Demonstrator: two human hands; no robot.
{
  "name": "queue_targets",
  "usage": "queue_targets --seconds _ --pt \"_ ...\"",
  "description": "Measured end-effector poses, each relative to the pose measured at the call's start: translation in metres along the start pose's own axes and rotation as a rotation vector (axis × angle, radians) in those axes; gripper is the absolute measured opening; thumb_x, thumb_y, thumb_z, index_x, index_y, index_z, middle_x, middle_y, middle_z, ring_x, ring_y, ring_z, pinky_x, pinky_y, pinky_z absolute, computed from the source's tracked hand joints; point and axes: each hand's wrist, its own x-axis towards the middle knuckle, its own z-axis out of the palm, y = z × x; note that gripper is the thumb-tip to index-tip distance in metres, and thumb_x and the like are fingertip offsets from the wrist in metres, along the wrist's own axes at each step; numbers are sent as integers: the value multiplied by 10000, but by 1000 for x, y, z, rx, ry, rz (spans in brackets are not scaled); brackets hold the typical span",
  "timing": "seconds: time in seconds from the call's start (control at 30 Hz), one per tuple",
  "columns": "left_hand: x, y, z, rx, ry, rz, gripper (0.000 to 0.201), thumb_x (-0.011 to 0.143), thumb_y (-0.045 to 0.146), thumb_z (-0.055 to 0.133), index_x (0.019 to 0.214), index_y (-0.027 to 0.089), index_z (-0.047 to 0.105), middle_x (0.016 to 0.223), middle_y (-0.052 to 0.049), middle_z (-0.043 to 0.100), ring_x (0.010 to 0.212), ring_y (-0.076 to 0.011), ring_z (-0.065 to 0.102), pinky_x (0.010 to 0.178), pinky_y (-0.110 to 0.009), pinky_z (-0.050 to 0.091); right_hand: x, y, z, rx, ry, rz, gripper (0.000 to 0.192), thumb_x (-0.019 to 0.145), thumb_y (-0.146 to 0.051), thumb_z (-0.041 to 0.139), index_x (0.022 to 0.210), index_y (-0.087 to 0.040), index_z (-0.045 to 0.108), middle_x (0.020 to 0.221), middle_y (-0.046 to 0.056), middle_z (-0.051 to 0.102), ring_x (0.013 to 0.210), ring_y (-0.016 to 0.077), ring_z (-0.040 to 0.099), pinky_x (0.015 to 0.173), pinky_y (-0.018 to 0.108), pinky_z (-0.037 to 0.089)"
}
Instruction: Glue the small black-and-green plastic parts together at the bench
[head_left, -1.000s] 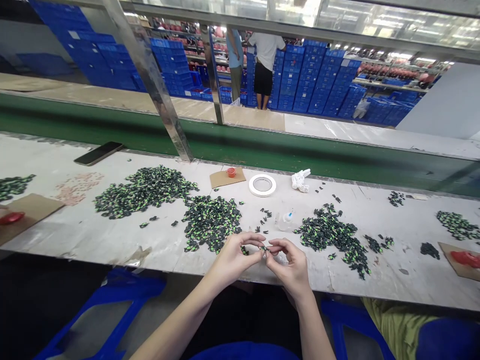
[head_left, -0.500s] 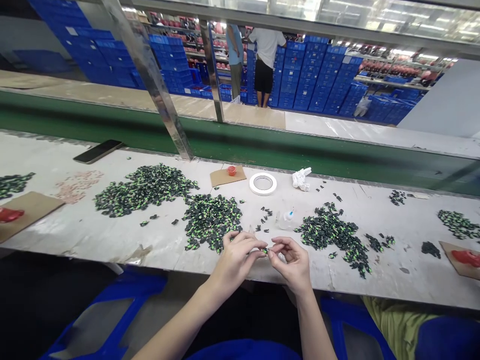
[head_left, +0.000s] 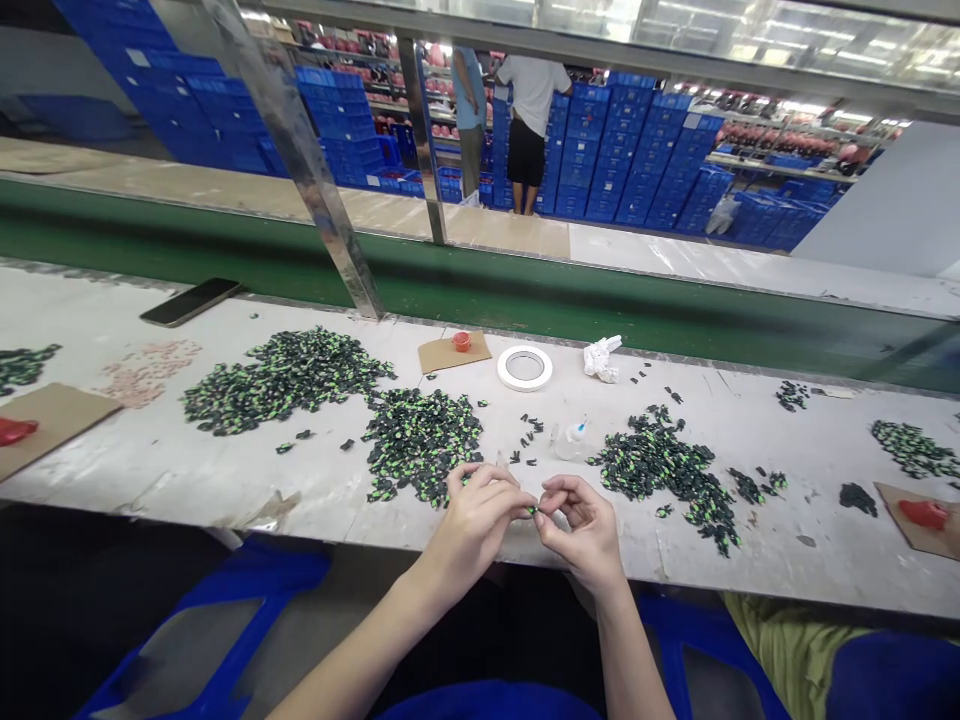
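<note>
Fingertips of the left hand [head_left: 476, 515] are closed around a small black-and-green part [head_left: 533, 509], and its right end is pinched by the thumb and forefinger of the right hand [head_left: 581, 530]; by this two-sided hold the piece is apparently kept steady. It is held over the near edge of the bench [head_left: 345, 490], between two heaps, probably for a close view. The left pile [head_left: 424, 445] and right pile [head_left: 667, 470] are both placed near the hands, presumably to shorten each reach. A blue-tipped clear bottle [head_left: 570, 442] is placed just beyond the right hand, while a white tape roll [head_left: 525, 386] is set farther off, perhaps to keep it out of the way.
</note>
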Motion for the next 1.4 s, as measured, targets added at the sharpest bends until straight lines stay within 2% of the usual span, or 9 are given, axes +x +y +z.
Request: queue_targets --seconds 0.13,0.27,0.37,0.53,0.63,0.77,0.97,1.1,1.4 --pt "-3 0 11 -42 -30 -47 231 909 130 479 926 247 677 823 -9 731 903 -185 625 953 -394 293 -2 8 -2 -14 15 -1 283 623 -274 761 882 -211 667 611 -18 630 610 145 644 679 283 576" --pt "-2 -15 12 -88 -168 -112 235 897 152 487 1025 265 649 936 -21 734 957 -196 621 1008 -433 280 3 9 -22 -129 -17 47 234 643 -347 764 805 -197 688 651 21 683 623 171 669 650 303 583" --pt "0 -38 4 -9 -108 -188 274 894 161 478 1104 277 611 1040 -38 723 1022 -216 601 1011 -460 279 12 6 -50 -282 146 22 257 663 -420 745 771 -191 699 740 64 716 671 201 672 671 347 580" --pt "1 -67 -6 191 10 -236 297 860 79 453 950 276 656 981 -35 728 1014 -239 589 1000 -504 245 30 4 -81 -644 427 -80 379 798 -516 587 931 -178 693 987 131 695 865 261 641 805 449 523" --pt "2 -71 -1 222 -26 -190 328 842 42 443 897 272 671 958 -33 727 1022 -252 578 1008 -527 225 40 12 -74 -832 368 -212 472 805 -573 560 1044 -182 674 1114 150 650 1094 324 521 928 509 438" --pt "9 -72 8 288 -63 -159 316 829 38 461 856 263 680 924 -57 710 1015 -267 553 1003 -534 245 53 29 -53 -951 223 -245 499 786 -589 593 1096 -201 638 1143 146 636 1166 362 411 969 554 366" --pt "23 -64 5 447 -208 -140 338 777 -34 453 816 219 673 819 -87 661 904 -264 549 955 -498 315 56 31 -33 -778 161 -222 362 828 -515 566 1010 -202 556 1177 143 616 1278 335 379 1012 528 360" --pt "26 -59 3 493 -277 -157 409 759 -86 424 927 201 661 858 -92 668 932 -262 556 938 -473 324 37 15 -24 -521 69 -16 350 779 -484 637 964 -216 508 1042 116 674 1015 282 625 838 413 494" --pt "16 -41 29 -5 -212 -254 141 874 173 579 772 223 663 829 6 716 887 -187 602 938 -414 299 17 13 -33 -18 223 39 310 653 -448 731 763 -168 656 673 21 626 549 140 519 484 248 404"
